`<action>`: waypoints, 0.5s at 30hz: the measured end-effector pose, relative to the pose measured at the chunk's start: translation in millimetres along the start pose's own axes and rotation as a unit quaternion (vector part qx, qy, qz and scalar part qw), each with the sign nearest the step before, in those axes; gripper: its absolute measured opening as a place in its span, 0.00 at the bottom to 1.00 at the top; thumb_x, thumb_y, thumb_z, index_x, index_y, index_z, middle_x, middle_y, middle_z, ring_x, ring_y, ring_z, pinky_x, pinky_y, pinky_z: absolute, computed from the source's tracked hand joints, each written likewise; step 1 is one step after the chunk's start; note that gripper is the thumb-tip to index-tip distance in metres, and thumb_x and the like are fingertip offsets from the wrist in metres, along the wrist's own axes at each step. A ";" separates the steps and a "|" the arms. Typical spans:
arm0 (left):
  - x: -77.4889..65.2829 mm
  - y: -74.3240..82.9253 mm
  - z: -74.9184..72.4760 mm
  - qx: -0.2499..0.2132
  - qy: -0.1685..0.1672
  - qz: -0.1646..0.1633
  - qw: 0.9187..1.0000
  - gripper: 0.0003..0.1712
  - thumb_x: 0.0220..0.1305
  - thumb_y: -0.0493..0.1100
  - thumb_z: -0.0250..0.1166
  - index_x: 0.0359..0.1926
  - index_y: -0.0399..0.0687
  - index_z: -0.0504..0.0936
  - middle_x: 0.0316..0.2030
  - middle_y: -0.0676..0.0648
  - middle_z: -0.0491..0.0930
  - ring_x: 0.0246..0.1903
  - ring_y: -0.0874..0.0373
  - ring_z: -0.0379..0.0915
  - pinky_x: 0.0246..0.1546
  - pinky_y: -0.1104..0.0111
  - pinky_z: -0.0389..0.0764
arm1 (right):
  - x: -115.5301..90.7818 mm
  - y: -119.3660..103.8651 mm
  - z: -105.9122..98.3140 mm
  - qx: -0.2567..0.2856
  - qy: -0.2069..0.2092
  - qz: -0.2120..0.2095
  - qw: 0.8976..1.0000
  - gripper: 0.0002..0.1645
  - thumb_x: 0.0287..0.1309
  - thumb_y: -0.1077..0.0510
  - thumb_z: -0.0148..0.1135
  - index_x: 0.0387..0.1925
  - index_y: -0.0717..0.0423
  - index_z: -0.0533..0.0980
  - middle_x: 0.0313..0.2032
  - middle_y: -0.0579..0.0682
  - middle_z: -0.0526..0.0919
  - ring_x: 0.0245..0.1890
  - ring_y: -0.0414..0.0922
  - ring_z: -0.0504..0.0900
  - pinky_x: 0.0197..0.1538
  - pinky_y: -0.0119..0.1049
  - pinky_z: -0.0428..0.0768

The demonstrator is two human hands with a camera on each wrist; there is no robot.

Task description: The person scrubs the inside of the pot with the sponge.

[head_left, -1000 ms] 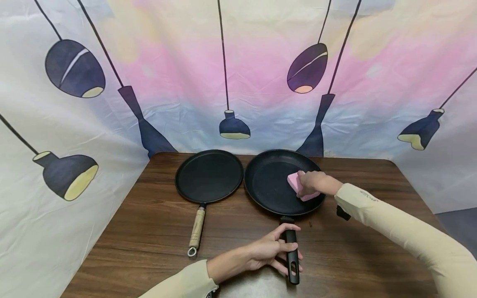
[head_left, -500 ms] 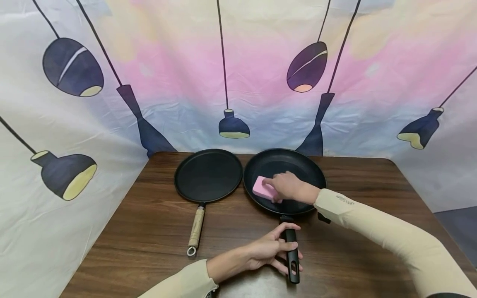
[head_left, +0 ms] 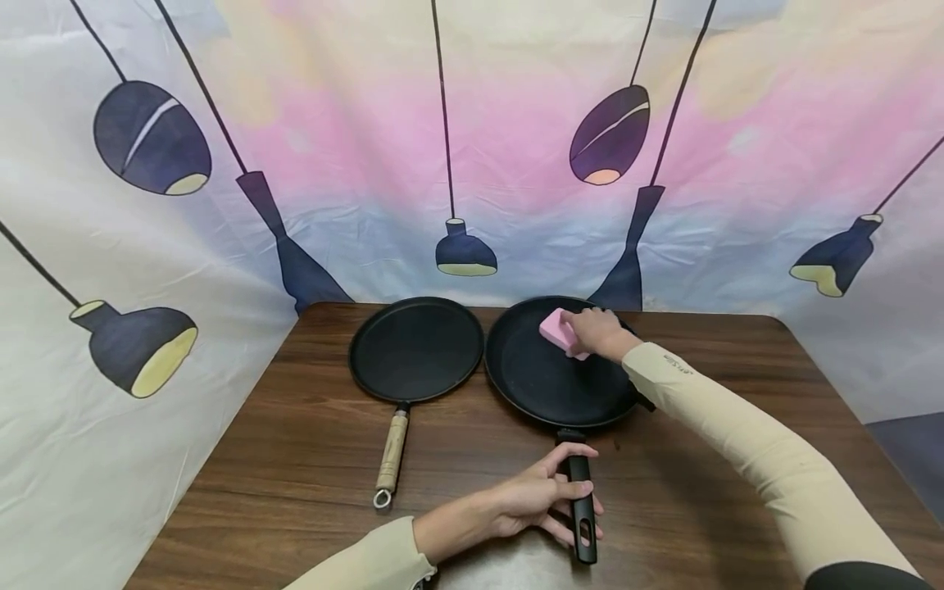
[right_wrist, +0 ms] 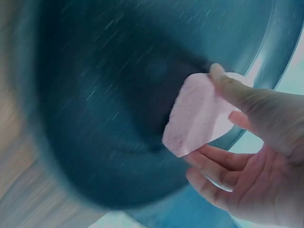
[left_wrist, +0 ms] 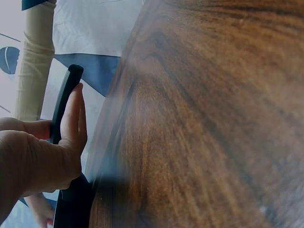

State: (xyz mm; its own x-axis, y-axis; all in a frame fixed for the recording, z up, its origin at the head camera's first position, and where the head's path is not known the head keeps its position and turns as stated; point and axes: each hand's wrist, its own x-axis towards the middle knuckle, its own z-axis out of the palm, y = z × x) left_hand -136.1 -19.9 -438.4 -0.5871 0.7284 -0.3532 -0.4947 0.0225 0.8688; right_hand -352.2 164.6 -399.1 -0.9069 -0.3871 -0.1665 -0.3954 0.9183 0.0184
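A black frying pan (head_left: pixel 546 385) lies at the middle right of the table in the head view, its black handle (head_left: pixel 583 516) pointing toward me. My left hand (head_left: pixel 527 500) grips that handle, thumb on top and fingers beneath; the left wrist view shows the handle (left_wrist: pixel 71 80) between thumb and fingers. Inside the pan, toward its far right side, my right hand (head_left: pixel 596 332) pinches a pink sponge (head_left: pixel 556 329). In the right wrist view the sponge (right_wrist: pixel 194 114) is squeezed between thumb and fingers, against the pan's dark inner surface (right_wrist: pixel 95 95).
Left of the frying pan, close to its rim, lies a flat black griddle pan (head_left: pixel 416 352) with a wooden handle (head_left: pixel 392 459) ending in a metal ring. The wooden table (head_left: pixel 472 459) meets a lamp-patterned cloth (head_left: pixel 531 205) at its far edge.
My right hand has swept the sponge from the pan's right side to its left, then up and right to the far side. The left hand has kept its hold on the handle.
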 end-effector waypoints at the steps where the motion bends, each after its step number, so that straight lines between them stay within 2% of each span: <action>1: 0.0 -0.1 0.1 0.000 0.000 0.002 1.000 0.27 0.79 0.43 0.56 0.73 0.60 0.62 0.49 0.41 0.85 0.51 0.36 0.85 0.44 0.49 0.87 | -3.4 5.0 -1.0 0.002 -0.002 0.005 1.000 0.38 0.59 0.49 0.75 0.67 0.53 0.70 0.49 0.64 0.83 0.47 0.62 0.80 0.54 0.58 0.79; 4: 0.2 -0.4 0.1 0.000 -0.002 0.004 1.000 0.27 0.79 0.43 0.56 0.73 0.59 0.62 0.51 0.39 0.84 0.51 0.36 0.85 0.44 0.49 0.87 | -16.3 16.3 -3.7 0.017 -0.021 0.016 1.000 0.38 0.58 0.52 0.76 0.65 0.55 0.70 0.44 0.63 0.84 0.42 0.59 0.80 0.46 0.53 0.81; 7: 0.2 -0.3 -0.3 0.000 -0.004 0.003 1.000 0.27 0.79 0.43 0.56 0.73 0.59 0.61 0.52 0.37 0.84 0.50 0.37 0.85 0.43 0.49 0.87 | -29.3 20.5 -6.0 0.028 -0.055 0.018 0.998 0.39 0.58 0.49 0.75 0.65 0.58 0.69 0.42 0.61 0.84 0.38 0.55 0.81 0.39 0.47 0.81; 10: 0.2 0.1 -1.1 0.000 -0.005 0.002 1.000 0.27 0.79 0.43 0.56 0.73 0.59 0.61 0.51 0.39 0.85 0.50 0.38 0.85 0.44 0.49 0.87 | -40.1 18.6 -7.8 0.034 -0.079 0.015 0.996 0.40 0.58 0.45 0.75 0.64 0.61 0.70 0.44 0.62 0.84 0.39 0.54 0.83 0.39 0.46 0.82; 15: 1.0 -0.1 -2.2 -0.002 -0.006 0.001 1.000 0.27 0.79 0.43 0.56 0.73 0.59 0.61 0.47 0.43 0.85 0.50 0.39 0.86 0.44 0.49 0.87 | -54.5 5.4 -6.6 0.012 -0.088 0.004 0.996 0.44 0.59 0.40 0.72 0.65 0.65 0.70 0.48 0.63 0.85 0.45 0.57 0.86 0.46 0.52 0.85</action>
State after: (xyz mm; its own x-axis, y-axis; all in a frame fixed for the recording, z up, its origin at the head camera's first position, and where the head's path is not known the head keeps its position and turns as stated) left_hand -138.0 -20.7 -439.7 -0.5798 0.7371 -0.3472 -0.4962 0.0185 0.8680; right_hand -305.8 190.1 -383.4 -0.8698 -0.3604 -0.3370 -0.3820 0.9241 -0.0021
